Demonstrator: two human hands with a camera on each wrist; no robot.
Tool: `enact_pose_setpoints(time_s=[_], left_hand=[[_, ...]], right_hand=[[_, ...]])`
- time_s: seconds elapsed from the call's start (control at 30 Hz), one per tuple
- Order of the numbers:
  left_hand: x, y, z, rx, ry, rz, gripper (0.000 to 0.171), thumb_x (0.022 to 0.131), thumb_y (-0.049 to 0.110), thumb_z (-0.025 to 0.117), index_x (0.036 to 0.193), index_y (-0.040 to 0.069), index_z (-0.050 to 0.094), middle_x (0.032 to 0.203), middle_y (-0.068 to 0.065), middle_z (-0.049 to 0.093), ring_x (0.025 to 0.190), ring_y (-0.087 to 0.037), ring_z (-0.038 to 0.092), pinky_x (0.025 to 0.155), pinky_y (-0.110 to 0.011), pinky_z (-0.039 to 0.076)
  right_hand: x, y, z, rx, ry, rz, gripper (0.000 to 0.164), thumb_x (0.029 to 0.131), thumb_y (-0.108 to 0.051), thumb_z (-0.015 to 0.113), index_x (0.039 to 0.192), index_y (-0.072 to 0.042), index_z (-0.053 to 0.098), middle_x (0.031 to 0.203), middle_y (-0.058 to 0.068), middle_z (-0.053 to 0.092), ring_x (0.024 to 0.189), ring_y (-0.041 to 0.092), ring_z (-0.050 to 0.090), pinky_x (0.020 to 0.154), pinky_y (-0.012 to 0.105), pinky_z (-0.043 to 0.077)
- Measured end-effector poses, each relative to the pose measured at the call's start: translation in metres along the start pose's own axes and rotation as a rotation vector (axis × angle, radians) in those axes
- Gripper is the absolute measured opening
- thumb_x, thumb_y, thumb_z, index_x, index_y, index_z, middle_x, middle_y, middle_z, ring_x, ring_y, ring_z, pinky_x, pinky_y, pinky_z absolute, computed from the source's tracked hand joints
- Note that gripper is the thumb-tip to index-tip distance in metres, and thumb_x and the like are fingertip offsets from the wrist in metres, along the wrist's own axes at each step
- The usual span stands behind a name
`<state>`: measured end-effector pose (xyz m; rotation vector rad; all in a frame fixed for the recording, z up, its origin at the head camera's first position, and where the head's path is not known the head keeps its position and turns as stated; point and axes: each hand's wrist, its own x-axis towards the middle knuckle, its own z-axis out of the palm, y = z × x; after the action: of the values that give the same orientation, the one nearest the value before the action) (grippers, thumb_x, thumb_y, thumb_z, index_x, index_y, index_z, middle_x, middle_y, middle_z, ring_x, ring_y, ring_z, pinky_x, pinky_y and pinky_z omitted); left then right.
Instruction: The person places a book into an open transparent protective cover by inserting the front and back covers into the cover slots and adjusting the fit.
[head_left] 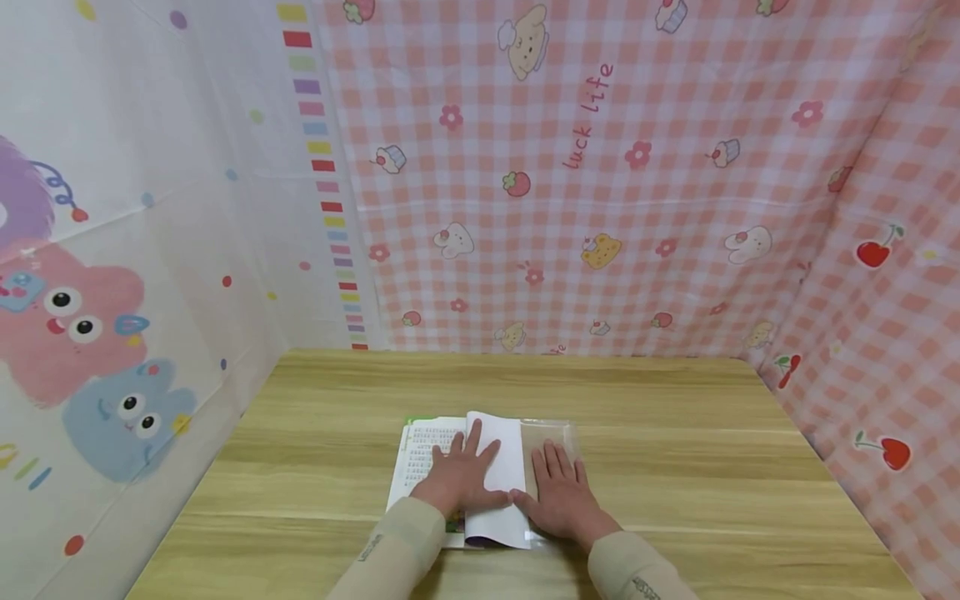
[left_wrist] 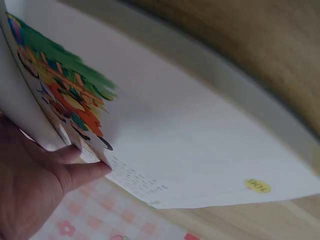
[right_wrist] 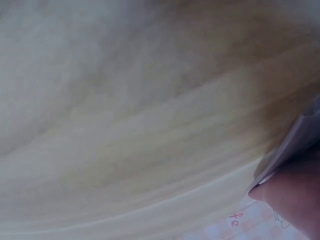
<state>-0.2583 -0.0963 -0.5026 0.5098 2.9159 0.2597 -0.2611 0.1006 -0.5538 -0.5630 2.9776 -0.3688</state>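
Observation:
An open book (head_left: 416,458) lies on the table near its front edge, its left page showing lines of print. Over its right part is a blank white cover flap (head_left: 504,471), and a clear plastic sleeve (head_left: 550,432) extends beyond that. My left hand (head_left: 467,479) rests with fingers spread across the printed page and the flap. Flat on the plastic sleeve is my right hand (head_left: 564,502), its thumb reaching the flap's right edge near the left thumb. The left wrist view shows a page with a colourful illustration (left_wrist: 75,95) and a yellow page-number mark (left_wrist: 257,185).
The wood-grain table (head_left: 300,467) extends around the book on all sides. A pink checked cloth (head_left: 570,208) hangs behind and at the right, with a white cartoon-print cloth (head_left: 187,250) at the left.

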Motion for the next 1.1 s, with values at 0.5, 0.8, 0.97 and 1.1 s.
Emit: enact_pose_setpoints(time_s=[0.5, 0.8, 0.97, 1.1], left_hand=[[-0.009, -0.013, -0.004, -0.151, -0.028, 0.016, 0.103, 0.076, 0.067, 0.060, 0.153, 0.012, 0.020, 0.159, -0.023, 0.008, 0.141, -0.036, 0.016, 0.110, -0.065, 0.020], [-0.002, -0.019, 0.004, -0.184, -0.023, 0.002, 0.100, 0.080, 0.069, 0.052, 0.154, 0.014, 0.015, 0.161, -0.016, 0.008, 0.141, -0.035, 0.016, 0.110, -0.065, 0.019], [-0.004, -0.023, -0.001, -0.273, -0.022, 0.020, 0.089, 0.088, 0.058, 0.051, 0.154, 0.009, 0.016, 0.159, -0.018, 0.014, 0.141, -0.033, 0.016, 0.111, -0.065, 0.016], [-0.006, -0.018, -0.005, -0.253, -0.051, 0.001, 0.087, 0.089, 0.057, 0.051, 0.153, 0.009, 0.018, 0.159, -0.020, 0.014, 0.142, -0.034, 0.015, 0.111, -0.065, 0.016]], right_hand=[[-0.005, -0.004, -0.007, 0.059, -0.002, 0.005, 0.096, 0.090, -0.071, 0.029, 0.149, 0.005, 0.025, 0.156, 0.028, 0.015, 0.141, 0.040, 0.007, 0.111, 0.066, 0.007], [-0.003, -0.004, 0.000, 0.009, 0.013, 0.005, 0.092, 0.091, -0.068, 0.033, 0.149, 0.002, 0.026, 0.156, 0.027, 0.017, 0.141, 0.040, 0.010, 0.110, 0.067, 0.012], [-0.007, -0.009, -0.008, 0.025, 0.022, -0.004, 0.088, 0.092, -0.063, 0.037, 0.147, 0.005, 0.029, 0.154, 0.029, 0.020, 0.140, 0.041, 0.012, 0.109, 0.067, 0.012], [-0.009, -0.008, -0.009, 0.015, 0.033, -0.026, 0.088, 0.092, -0.063, 0.037, 0.145, 0.007, 0.030, 0.153, 0.031, 0.023, 0.139, 0.043, 0.014, 0.109, 0.068, 0.012]])
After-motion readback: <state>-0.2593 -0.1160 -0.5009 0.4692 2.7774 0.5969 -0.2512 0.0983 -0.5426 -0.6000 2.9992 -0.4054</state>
